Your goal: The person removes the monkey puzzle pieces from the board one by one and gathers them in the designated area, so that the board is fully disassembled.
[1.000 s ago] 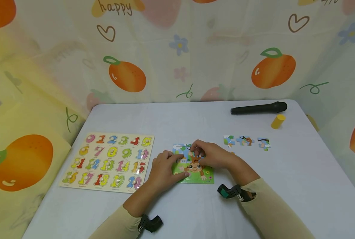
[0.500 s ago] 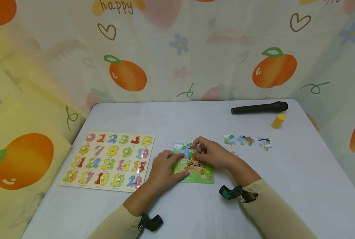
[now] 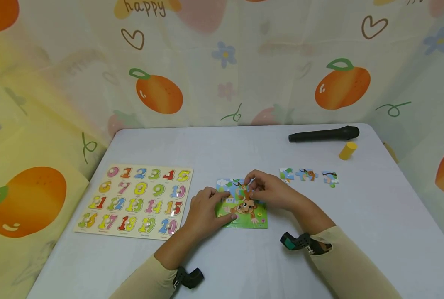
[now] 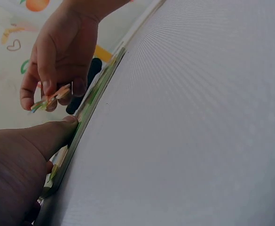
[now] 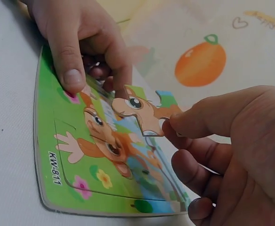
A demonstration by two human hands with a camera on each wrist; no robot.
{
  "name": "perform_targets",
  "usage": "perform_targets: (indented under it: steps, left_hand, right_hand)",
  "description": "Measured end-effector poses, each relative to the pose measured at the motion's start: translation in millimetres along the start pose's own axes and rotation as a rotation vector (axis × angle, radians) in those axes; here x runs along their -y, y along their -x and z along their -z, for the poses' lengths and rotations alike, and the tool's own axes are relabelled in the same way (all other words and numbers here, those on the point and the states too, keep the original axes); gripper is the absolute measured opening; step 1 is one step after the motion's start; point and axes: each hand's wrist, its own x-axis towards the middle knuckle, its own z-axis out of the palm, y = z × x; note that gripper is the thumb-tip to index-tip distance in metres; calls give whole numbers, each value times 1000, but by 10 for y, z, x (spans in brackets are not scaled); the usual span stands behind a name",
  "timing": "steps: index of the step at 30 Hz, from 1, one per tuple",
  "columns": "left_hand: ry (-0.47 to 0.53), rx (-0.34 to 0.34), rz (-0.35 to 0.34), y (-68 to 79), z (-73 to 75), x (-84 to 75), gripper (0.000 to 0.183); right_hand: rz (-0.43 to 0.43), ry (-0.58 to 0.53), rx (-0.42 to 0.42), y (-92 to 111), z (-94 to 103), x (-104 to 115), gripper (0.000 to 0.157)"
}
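Observation:
In the head view a small jigsaw board [image 3: 257, 224] with a monkey picture lies on the table. My left hand [image 3: 205, 211] rests on its left side, thumb and forefinger reaching over the picture; the right wrist view shows the thumb [image 5: 74, 77] pressing on the green border. Above the board, my right hand [image 3: 272, 192] pinches a jigsaw piece [image 5: 149, 109] between thumb and fingers. That piece carries part of a monkey's face with one eye, and it is tilted and apart from the board. Another view of the pinched piece [image 4: 50, 100] comes from the left wrist.
Loose jigsaw pieces [image 3: 307, 175] lie right of the board, beyond my right hand. A number peg board [image 3: 125, 195] stands close on the left. At the back right are a black microphone [image 3: 324, 134] and a yellow cylinder [image 3: 347, 151]. A patterned cloth [image 3: 267, 83] hangs behind the table.
My right hand has shifted slightly to the right and away from me, showing more of the monkey picture. The left hand has stayed in place on the board.

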Motion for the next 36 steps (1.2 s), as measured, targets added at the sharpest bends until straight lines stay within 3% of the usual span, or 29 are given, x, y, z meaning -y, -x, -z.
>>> perform_targets:
  steps: [10, 27, 36]
  left_hand:
    - [7, 9, 7, 14, -2, 2, 67]
    - [15, 10, 7, 21, 9, -16, 67]
    - [11, 7, 7, 12, 8, -10, 67]
  right_hand:
    - [-25, 6, -41, 206, 92, -50, 28]
    - [-82, 18, -169, 629, 459, -240, 27]
    - [-123, 89, -246, 798, 638, -370, 28]
